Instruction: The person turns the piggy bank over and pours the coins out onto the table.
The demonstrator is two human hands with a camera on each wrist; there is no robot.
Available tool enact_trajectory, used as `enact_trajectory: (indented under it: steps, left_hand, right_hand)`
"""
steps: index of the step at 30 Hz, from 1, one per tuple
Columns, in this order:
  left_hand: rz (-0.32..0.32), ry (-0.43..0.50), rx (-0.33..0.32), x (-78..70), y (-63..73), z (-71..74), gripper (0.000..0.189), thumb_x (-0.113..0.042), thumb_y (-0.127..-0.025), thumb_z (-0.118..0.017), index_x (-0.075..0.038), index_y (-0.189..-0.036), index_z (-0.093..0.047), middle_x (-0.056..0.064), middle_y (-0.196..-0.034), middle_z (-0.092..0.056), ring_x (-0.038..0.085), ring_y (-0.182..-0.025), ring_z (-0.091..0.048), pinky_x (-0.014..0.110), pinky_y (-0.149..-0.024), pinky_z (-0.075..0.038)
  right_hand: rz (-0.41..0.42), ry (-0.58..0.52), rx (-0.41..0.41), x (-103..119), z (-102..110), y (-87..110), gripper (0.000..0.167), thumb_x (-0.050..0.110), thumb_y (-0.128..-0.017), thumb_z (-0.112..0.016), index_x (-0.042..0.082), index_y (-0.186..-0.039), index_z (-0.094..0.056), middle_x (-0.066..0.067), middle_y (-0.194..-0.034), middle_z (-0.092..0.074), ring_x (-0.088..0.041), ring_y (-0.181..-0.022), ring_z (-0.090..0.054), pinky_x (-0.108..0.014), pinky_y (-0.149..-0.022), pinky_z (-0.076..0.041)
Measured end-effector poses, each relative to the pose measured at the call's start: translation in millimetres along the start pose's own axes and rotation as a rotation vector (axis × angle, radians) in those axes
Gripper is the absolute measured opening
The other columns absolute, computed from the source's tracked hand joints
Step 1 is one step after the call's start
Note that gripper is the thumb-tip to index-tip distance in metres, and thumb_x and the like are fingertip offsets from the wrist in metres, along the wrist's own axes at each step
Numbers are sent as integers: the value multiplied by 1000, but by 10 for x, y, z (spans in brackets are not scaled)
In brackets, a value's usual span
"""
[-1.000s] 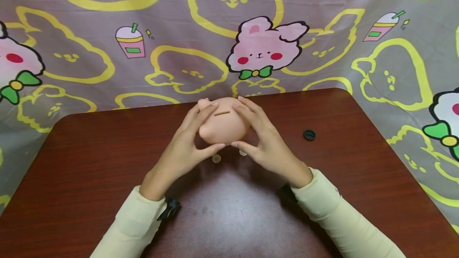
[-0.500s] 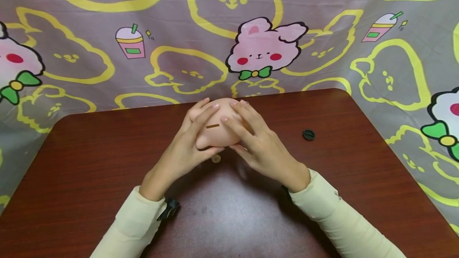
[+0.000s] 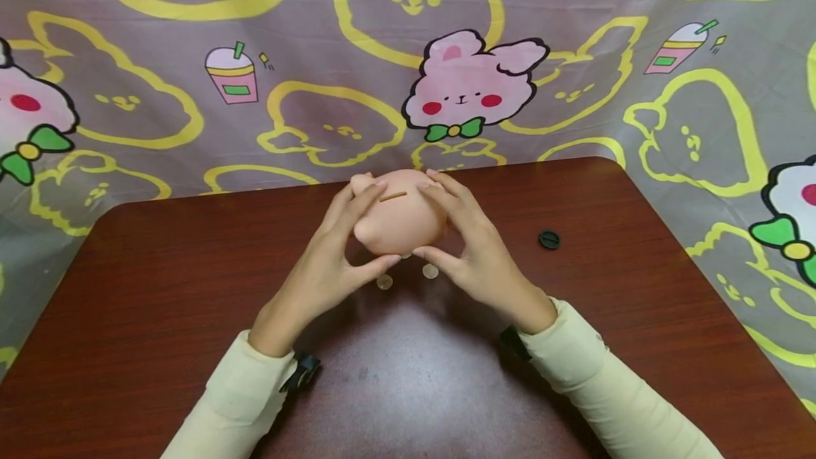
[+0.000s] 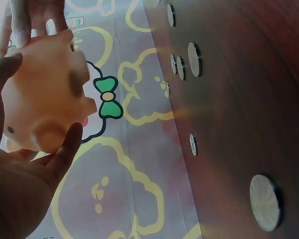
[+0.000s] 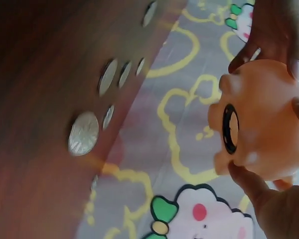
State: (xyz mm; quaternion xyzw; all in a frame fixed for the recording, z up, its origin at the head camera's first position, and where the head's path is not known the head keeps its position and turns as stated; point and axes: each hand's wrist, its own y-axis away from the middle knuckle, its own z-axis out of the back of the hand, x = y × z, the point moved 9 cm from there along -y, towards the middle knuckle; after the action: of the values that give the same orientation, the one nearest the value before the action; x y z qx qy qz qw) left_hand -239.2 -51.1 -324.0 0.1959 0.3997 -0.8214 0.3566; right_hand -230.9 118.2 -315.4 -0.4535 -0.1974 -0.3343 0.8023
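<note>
A pale pink piggy bank [image 3: 406, 222] is held up above the table between both hands, slot side upward. My left hand [image 3: 319, 253] grips its head end, thumb at the near lower side and fingers across the top. Round the other end curls my right hand [image 3: 487, 261]. In the right wrist view a black-rimmed hole [image 5: 230, 129] shows in the belly, between the stubby feet. Several coins lie on the table below, among them a coin [image 3: 384, 282] near the left thumb, a coin [image 3: 430, 271] by the right thumb and a large coin [image 4: 265, 202] in the left wrist view.
A round black stopper [image 3: 550, 239] lies on the dark wooden table [image 3: 159, 303], to the right of the hands. Behind the table's far edge hangs a patterned curtain [image 3: 306, 41], which also runs along both sides.
The piggy bank tipped toward me half a second ago, its slot lower, and has swung back with the slot higher. The coin by the right thumb shows again. Both hands kept their grip.
</note>
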Motion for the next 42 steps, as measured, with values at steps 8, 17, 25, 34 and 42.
enact_trajectory:
  steps: [8,17,25,34,42]
  left_hand:
    - [51,30,-2,10,-18,13,95,-15,-86,-88,-18,-164,-33,11,-168,-32,27,-154,-36,53,-122,-37]
    - [78,40,14,15,0,5,93,-16,-89,-85,-20,-165,-31,10,-169,-31,26,-155,-35,53,-123,-35]
    - [112,101,17,64,55,64,90,-13,-88,-86,-25,-163,-37,4,-167,-37,22,-152,-39,52,-122,-36]
    - [148,205,67,132,172,120,93,-6,-82,-90,-28,-160,-44,-4,-161,-45,16,-141,-47,27,-111,-44]
    - [169,184,13,202,330,240,92,-2,-78,-91,-25,-157,-48,-2,-156,-51,13,-135,-51,21,-104,-45]
  right_hand:
    - [-516,-502,32,-386,-48,73,71,5,-96,-74,25,-157,-43,0,-153,-53,-24,-131,-60,-35,-93,-60]
    - [-597,-611,49,-425,-93,114,66,8,-99,-70,26,-157,-43,3,-156,-50,-23,-133,-58,-30,-89,-58]
    - [-536,-564,81,-385,-117,99,69,6,-98,-71,26,-157,-43,3,-156,-50,-23,-138,-55,-29,-98,-55]
    - [-492,-568,161,-353,-233,100,71,2,-97,-72,24,-157,-43,-2,-153,-49,-27,-129,-58,-32,-84,-61]
    - [-454,-608,181,-263,-435,37,70,-3,-96,-70,17,-157,-44,-11,-146,-53,-26,-108,-65,-30,-75,-59]
